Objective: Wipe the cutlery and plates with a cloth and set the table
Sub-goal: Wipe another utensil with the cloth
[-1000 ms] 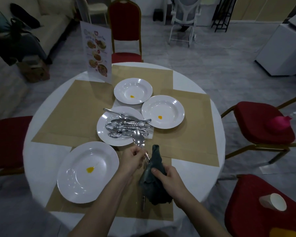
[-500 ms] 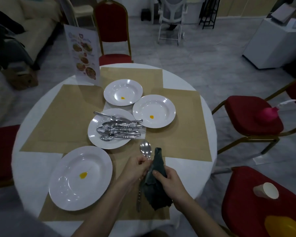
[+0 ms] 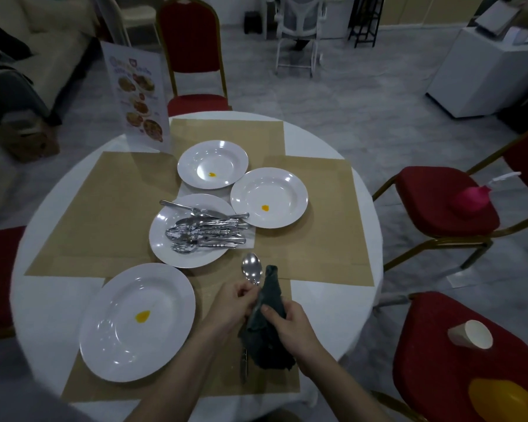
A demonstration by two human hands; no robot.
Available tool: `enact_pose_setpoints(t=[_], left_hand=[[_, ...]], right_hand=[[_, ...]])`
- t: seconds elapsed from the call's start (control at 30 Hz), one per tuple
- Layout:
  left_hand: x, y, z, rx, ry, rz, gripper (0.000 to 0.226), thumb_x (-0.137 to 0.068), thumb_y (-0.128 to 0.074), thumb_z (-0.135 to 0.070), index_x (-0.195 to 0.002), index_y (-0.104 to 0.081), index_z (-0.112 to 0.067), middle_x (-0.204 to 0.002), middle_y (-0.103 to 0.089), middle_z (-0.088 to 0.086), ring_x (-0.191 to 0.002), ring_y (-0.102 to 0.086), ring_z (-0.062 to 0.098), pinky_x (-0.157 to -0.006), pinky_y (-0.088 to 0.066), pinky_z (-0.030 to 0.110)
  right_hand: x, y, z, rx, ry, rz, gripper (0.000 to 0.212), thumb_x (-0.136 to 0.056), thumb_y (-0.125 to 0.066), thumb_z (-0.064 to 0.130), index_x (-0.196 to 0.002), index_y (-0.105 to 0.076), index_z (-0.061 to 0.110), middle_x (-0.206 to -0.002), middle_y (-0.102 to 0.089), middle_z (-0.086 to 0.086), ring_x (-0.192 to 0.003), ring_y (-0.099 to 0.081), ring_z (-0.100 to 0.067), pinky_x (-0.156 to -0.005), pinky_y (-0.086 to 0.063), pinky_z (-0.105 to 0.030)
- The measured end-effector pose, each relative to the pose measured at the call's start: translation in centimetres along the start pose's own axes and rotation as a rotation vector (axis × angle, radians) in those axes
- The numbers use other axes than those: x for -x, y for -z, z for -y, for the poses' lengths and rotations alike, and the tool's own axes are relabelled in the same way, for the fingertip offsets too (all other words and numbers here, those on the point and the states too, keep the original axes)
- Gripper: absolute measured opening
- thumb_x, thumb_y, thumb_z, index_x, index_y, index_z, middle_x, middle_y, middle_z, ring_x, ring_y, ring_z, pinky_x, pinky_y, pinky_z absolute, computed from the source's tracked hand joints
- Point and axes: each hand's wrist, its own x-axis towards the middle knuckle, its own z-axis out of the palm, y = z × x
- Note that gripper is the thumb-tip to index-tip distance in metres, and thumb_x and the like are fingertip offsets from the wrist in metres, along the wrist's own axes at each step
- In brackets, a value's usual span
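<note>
My left hand (image 3: 230, 306) pinches the neck of a steel spoon (image 3: 251, 271) whose bowl points away from me. My right hand (image 3: 290, 325) grips a dark grey cloth (image 3: 264, 336) wrapped round the spoon's handle. Below the cloth a piece of cutlery (image 3: 244, 365) lies on the tan placemat (image 3: 220, 388). A white plate with a yellow spot (image 3: 137, 321) sits to the left. Several knives, forks and spoons (image 3: 206, 231) are heaped on a middle plate (image 3: 165, 242). Two more spotted plates (image 3: 212, 164) (image 3: 269, 197) stand behind it.
The round white table (image 3: 37, 284) carries several tan placemats and an upright menu card (image 3: 136, 95) at the back left. Red chairs (image 3: 445, 196) ring it. The near right chair holds a paper cup (image 3: 471, 333) and a yellow object (image 3: 500, 400).
The spoon has moved right and nearer to me, away from the cutlery plate. The cloth has closed round its handle while both hands stay on it.
</note>
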Motion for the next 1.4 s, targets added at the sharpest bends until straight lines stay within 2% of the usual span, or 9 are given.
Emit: enact_pose_setpoints(t=[0.2,0.33,0.47,0.63,0.77,0.83,1.0,1.2,1.4], left_hand=[[-1.4,2.8,0.3,0.092,-0.006,-0.158,0.025,-0.095,-0.056,-0.011,-0.084,-0.06,0.012,-0.058,-0.052,0.009,-0.043,-0.042,0.012,-0.042,-0.035,0.022],[0.2,0.5,1.5,-0.022,0.031,-0.022,0.025,-0.096,-0.053,-0.012,-0.073,-0.061,-0.008,-0.058,-0.054,0.002,-0.046,-0.045,0.008,-0.045,-0.036,0.019],[-0.6,0.6,2.2,-0.007,0.025,-0.006,0.025,-0.095,-0.056,-0.014,-0.071,-0.06,-0.01,-0.057,-0.053,0.004,-0.048,-0.046,0.012,-0.048,-0.038,0.023],[-2.3,0.4,2.5,0.121,0.038,-0.16,0.025,-0.096,-0.056,-0.014,-0.072,-0.06,-0.005,-0.052,-0.052,0.002,-0.047,-0.047,0.012,-0.05,-0.04,0.026],[-2.6,-0.9,4.1,-0.079,0.028,-0.059,0.027,-0.094,-0.058,-0.015,-0.068,-0.058,-0.012,-0.057,-0.053,0.0,-0.052,-0.048,0.012,-0.054,-0.04,0.025],[-2.2,-2.6,4.9,-0.229,0.04,0.045,0.026,-0.094,-0.058,-0.016,-0.068,-0.056,-0.014,-0.057,-0.051,-0.004,-0.053,-0.047,0.009,-0.05,-0.038,0.02],[-3.1,-5.1,6.3,-0.495,0.012,0.02,0.033,-0.093,-0.054,-0.014,-0.062,-0.048,-0.021,-0.06,-0.05,-0.005,-0.061,-0.049,0.009,-0.055,-0.035,0.023],[-3.6,-5.7,6.8,-0.509,0.037,-0.008,0.021,-0.095,-0.055,-0.014,-0.075,-0.052,-0.019,-0.072,-0.056,-0.003,-0.07,-0.055,0.013,-0.058,-0.04,0.022],[-3.3,-5.8,8.1,-0.5,0.004,-0.07,0.009,-0.09,-0.063,-0.017,-0.085,-0.056,-0.019,-0.086,-0.063,0.002,-0.077,-0.062,0.013,-0.073,-0.056,0.035]], right_hand=[[0.8,-0.7,-0.7,0.043,-0.024,0.075,0.017,-0.097,-0.056,0.022,-0.107,-0.064,0.011,-0.1,-0.071,-0.003,-0.091,-0.068,-0.012,-0.073,-0.053,-0.017],[0.3,-0.9,-0.4,0.042,-0.002,0.038,0.014,-0.098,-0.054,0.019,-0.107,-0.063,0.012,-0.095,-0.069,0.002,-0.086,-0.067,-0.005,-0.068,-0.051,-0.013],[0.6,-0.6,-1.6,0.086,-0.008,0.022,0.018,-0.097,-0.057,0.022,-0.109,-0.064,0.011,-0.1,-0.071,-0.001,-0.092,-0.068,-0.013,-0.08,-0.057,-0.026],[1.7,2.3,-3.7,0.226,-0.041,0.011,0.012,-0.095,-0.059,0.02,-0.104,-0.064,0.013,-0.099,-0.07,-0.005,-0.093,-0.067,-0.017,-0.088,-0.054,-0.041],[3.2,5.9,-4.4,0.003,-0.109,-0.149,0.015,-0.097,-0.057,0.018,-0.102,-0.064,0.007,-0.095,-0.071,-0.01,-0.089,-0.069,-0.021,-0.077,-0.056,-0.03],[3.7,7.1,-4.5,-0.099,-0.137,-0.196,0.02,-0.097,-0.057,0.024,-0.104,-0.064,0.006,-0.097,-0.072,-0.013,-0.092,-0.07,-0.023,-0.08,-0.057,-0.033],[3.9,8.1,-5.0,-0.213,-0.173,-0.217,0.028,-0.097,-0.056,0.03,-0.109,-0.064,0.006,-0.104,-0.073,-0.012,-0.1,-0.069,-0.025,-0.094,-0.054,-0.045],[3.6,7.9,-4.7,-0.224,-0.169,-0.222,0.027,-0.097,-0.055,0.032,-0.11,-0.065,0.01,-0.105,-0.072,-0.01,-0.099,-0.069,-0.022,-0.091,-0.056,-0.04],[3.1,7.0,-3.8,-0.182,-0.135,-0.189,0.025,-0.099,-0.051,0.031,-0.11,-0.063,0.012,-0.103,-0.072,-0.007,-0.095,-0.07,-0.017,-0.082,-0.058,-0.029]])
